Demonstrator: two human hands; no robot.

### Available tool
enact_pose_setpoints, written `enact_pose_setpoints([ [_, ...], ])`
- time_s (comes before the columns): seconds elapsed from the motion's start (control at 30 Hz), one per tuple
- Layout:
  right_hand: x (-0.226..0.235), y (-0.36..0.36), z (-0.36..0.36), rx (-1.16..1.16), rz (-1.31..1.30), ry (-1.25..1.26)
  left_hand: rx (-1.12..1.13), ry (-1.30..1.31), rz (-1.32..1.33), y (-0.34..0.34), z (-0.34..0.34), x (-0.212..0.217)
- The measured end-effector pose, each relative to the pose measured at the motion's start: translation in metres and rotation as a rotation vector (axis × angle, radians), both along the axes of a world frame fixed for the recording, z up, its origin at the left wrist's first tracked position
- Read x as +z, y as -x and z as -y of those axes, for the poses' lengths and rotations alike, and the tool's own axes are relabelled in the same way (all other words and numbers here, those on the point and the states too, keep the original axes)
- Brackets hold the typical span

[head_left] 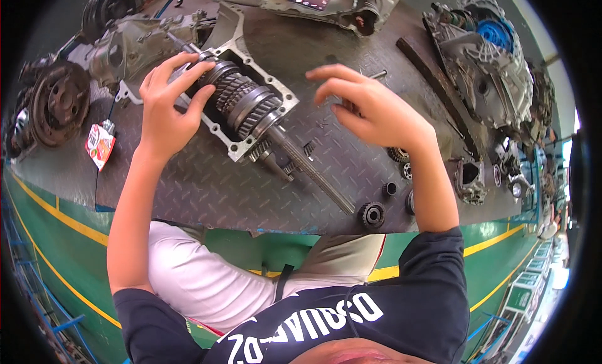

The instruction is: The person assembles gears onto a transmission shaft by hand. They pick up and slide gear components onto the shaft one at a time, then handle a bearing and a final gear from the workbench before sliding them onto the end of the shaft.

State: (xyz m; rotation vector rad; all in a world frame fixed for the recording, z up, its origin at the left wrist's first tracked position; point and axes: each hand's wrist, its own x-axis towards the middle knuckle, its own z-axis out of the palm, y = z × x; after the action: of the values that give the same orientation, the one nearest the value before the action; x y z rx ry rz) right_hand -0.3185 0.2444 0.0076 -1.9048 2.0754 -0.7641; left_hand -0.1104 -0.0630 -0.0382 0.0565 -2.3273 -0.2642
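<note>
Had part-curled left hand (169, 107) at gear stack (237, 95) in housing (289, 103), with unclear grip; hovered right hand (373, 108) loosely spread, seemingly empty, above tabletop (200, 194).

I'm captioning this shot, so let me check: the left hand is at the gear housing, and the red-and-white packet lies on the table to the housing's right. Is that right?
Not quite: the head view shows the packet on the table to the housing's left. The left hand is at the housing.
</note>
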Motion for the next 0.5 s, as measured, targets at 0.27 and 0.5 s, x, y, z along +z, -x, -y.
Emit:
enact_pose_setpoints([
  [0.27,0.008,0.062,0.042,-0.146,-0.158,0.353,0.016,0.009,0.044,0.0,-0.005,0.006],
  [0.5,0.01,0.074,0.062,-0.142,-0.227,0.309,0.023,0.001,0.046,-0.002,-0.005,0.007],
])
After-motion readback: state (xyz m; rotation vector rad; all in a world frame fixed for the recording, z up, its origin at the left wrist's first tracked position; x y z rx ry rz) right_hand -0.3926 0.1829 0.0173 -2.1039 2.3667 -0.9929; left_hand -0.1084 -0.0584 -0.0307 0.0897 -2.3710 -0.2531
